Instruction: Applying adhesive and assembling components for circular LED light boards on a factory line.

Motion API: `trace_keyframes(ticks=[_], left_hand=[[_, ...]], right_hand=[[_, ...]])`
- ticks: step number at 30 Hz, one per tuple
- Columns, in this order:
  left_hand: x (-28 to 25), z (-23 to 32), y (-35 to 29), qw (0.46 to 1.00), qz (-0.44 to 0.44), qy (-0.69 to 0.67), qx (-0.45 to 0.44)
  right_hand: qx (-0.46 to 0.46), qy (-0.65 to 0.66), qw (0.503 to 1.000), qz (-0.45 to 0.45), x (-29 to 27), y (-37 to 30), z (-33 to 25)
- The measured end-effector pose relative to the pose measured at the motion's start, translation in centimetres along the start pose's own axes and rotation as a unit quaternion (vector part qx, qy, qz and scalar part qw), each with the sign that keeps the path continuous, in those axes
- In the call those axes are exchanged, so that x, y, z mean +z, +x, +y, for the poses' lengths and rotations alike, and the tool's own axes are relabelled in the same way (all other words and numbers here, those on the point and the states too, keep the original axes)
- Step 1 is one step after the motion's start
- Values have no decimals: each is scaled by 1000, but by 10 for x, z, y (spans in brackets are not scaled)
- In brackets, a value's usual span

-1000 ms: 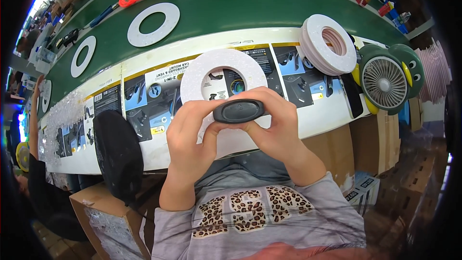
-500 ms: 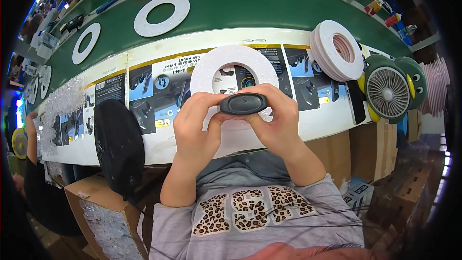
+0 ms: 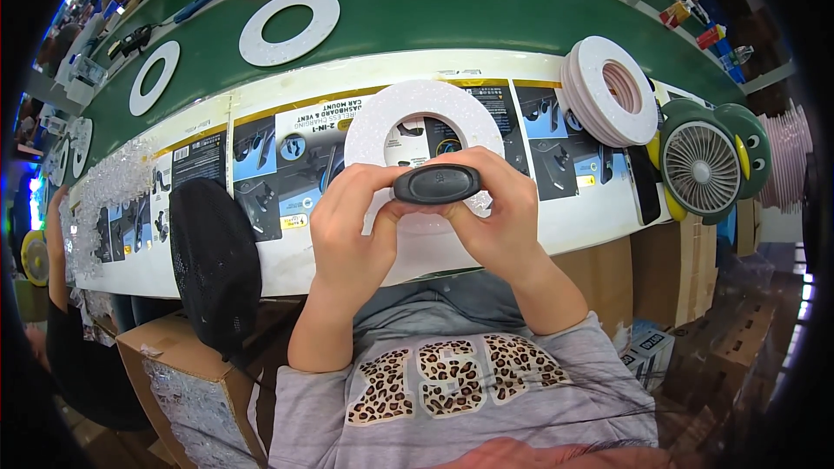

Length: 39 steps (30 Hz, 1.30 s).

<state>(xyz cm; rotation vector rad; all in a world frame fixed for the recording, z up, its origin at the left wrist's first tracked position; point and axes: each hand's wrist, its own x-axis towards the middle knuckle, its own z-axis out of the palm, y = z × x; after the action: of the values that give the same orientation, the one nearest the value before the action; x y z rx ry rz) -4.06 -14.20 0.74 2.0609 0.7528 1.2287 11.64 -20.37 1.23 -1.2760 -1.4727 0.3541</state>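
Between my two hands is a black oval part (image 3: 437, 184) with a raised rim, its flat face turned up. My left hand (image 3: 352, 221) pinches its left end between thumb and fingers. The right end is pinched the same way by my right hand (image 3: 497, 217). Below the part, a white foam-like ring (image 3: 369, 126) lies on the printed sheets (image 3: 306, 143); my hands cover its near edge. The underside of the black part is hidden.
At right stand a stack of white rings (image 3: 599, 91), a green fan (image 3: 700, 165) and a dark phone-like slab (image 3: 644, 187). A black mesh bag (image 3: 215, 265) hangs over the table's front edge. Two rings (image 3: 289, 28) lie on the green surface. Someone's arm (image 3: 57, 252) reaches in at left.
The black oval part has shifted very slightly up and left, still held by both hands. The person's arm at far left has moved a little.
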Motion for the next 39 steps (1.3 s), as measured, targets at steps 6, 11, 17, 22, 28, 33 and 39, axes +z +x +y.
trace_keyframes(ticks=[6,11,17,22,28,33,39], left_hand=[[-10,11,3,999,-9,10,34],[-18,18,-2,999,-18,18,26],[-20,18,-10,999,-13,31,6],[-17,14,-12,999,-10,32,-9],[-19,12,-14,999,-14,31,-20],[-18,9,-15,999,-11,26,-22],[-20,9,-15,999,-11,32,-19]], right_hand=[[-8,23,1000,-1,-4,4,-13],[-9,37,999,-22,-3,2,-18],[1,50,998,-34,2,-3,-16],[-18,47,998,-21,8,-5,-9],[-9,46,999,-18,10,-5,-9],[-6,39,999,-19,11,-5,-8],[2,37,999,-28,12,-3,-10]])
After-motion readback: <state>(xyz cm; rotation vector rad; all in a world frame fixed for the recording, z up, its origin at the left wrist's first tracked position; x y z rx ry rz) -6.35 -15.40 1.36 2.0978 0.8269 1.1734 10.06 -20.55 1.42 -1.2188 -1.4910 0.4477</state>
